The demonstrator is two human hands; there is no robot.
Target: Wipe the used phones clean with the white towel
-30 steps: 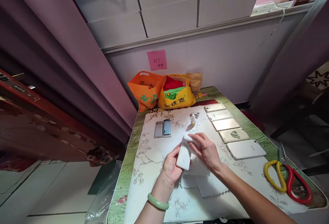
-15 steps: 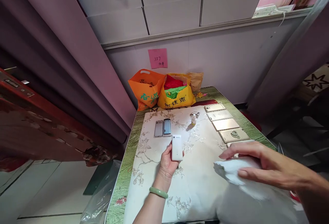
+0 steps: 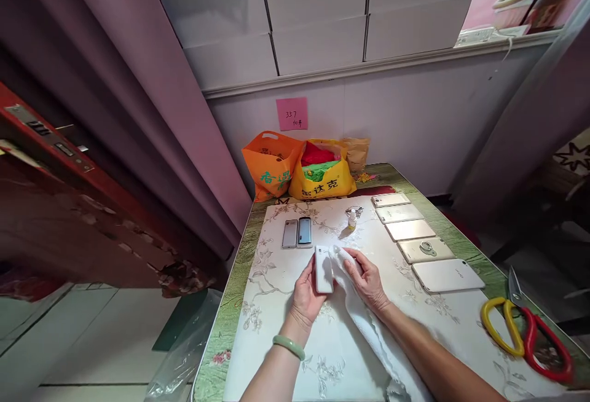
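Observation:
A white phone [image 3: 323, 271] rests upright in my left hand [image 3: 308, 294], its back facing me and my fingers wrapped round its edges. My right hand [image 3: 366, 280] grips a white cloth [image 3: 364, 322], whose top end touches the phone's right edge while the rest hangs down to the table's front. Beyond my hands lie a grey phone [image 3: 290, 233] and a blue-backed phone [image 3: 305, 231], side by side. A small white-capped bottle [image 3: 352, 220] stands to the right of them. On the right side several gold and white phones [image 3: 447, 275] lie in a column.
Scissors with red and yellow handles [image 3: 516, 322] lie at the table's right edge. An orange bag [image 3: 271, 168] and a yellow bag [image 3: 322, 181] stand at the back, with a brown paper bag [image 3: 357, 153] behind. The floral mat [image 3: 271, 340] covers the table [image 3: 212, 353].
My right hand has moved left with the cloth, from above the right-hand phones to the held phone. The lowest right phone and the scissors now show. The view has shifted slightly.

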